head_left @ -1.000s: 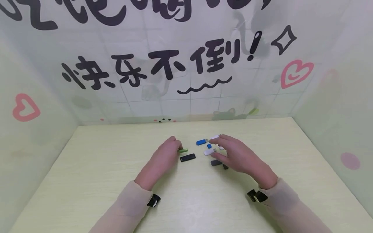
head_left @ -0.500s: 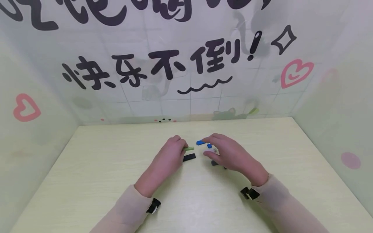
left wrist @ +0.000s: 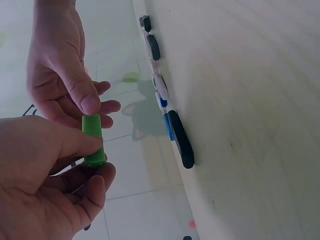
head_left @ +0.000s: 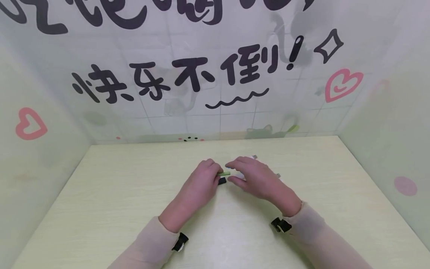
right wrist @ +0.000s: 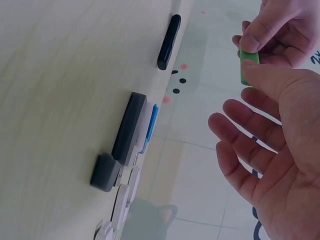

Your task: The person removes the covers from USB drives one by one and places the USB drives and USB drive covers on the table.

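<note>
My left hand (head_left: 201, 183) pinches a short green USB stick (left wrist: 92, 125) between thumb and curled fingers, above the table. The stick's far end points toward my right hand (head_left: 256, 177). The right fingers are spread apart from the thumb and hold nothing. In the right wrist view the right thumb (right wrist: 262, 75) overlaps the green stick. Below the left hand lies a black USB stick (head_left: 222, 181), partly covered in the head view. Under the right hand are a dark grey stick (right wrist: 130, 127), a blue one (right wrist: 152, 120) and white ones (right wrist: 120, 207), mostly hidden from the head view.
A small dark cap-like piece (right wrist: 105, 172) lies by the end of the grey stick. The pale wooden table (head_left: 117, 209) is enclosed by printed walls at the back (head_left: 188, 123) and both sides.
My left hand has moved right with the green stick, over the black one. My right hand has moved left toward it, now covering most of the other sticks in the head view.
</note>
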Tool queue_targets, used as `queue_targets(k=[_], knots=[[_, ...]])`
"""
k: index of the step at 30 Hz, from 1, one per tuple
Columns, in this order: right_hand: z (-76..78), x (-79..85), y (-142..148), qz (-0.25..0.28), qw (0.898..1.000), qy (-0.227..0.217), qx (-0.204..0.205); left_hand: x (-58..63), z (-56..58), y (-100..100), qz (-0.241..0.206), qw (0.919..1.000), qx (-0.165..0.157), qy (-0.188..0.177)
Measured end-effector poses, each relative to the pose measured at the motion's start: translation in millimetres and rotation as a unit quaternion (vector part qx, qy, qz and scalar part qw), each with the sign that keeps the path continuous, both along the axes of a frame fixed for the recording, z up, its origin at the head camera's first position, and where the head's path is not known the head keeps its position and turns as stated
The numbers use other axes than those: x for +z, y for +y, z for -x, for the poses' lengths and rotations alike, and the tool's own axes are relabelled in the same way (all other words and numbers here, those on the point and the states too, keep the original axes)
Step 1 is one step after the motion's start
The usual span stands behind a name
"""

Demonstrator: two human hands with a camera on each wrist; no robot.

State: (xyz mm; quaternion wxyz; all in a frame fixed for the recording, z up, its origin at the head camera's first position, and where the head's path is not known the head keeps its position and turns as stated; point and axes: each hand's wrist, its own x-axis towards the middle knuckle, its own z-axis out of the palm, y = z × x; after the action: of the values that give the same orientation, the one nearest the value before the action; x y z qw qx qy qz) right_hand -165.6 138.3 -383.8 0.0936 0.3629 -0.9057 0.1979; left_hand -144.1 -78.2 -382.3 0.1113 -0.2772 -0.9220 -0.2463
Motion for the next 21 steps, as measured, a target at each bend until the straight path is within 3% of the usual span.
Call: queue_targets(k=[13,21], knots=[[-0.2,-5.9,-3.9,0.029,0.998,0.042,0.034,-2.6,-2.7,2.4,-0.007,0.9999,-0.008,0.011],[-0.4,-6.9,-4.6,0.031,0.998,0.033,0.039,-2.2,-3.9,3.0,-0.003,0.9999,-0.008,0.015]])
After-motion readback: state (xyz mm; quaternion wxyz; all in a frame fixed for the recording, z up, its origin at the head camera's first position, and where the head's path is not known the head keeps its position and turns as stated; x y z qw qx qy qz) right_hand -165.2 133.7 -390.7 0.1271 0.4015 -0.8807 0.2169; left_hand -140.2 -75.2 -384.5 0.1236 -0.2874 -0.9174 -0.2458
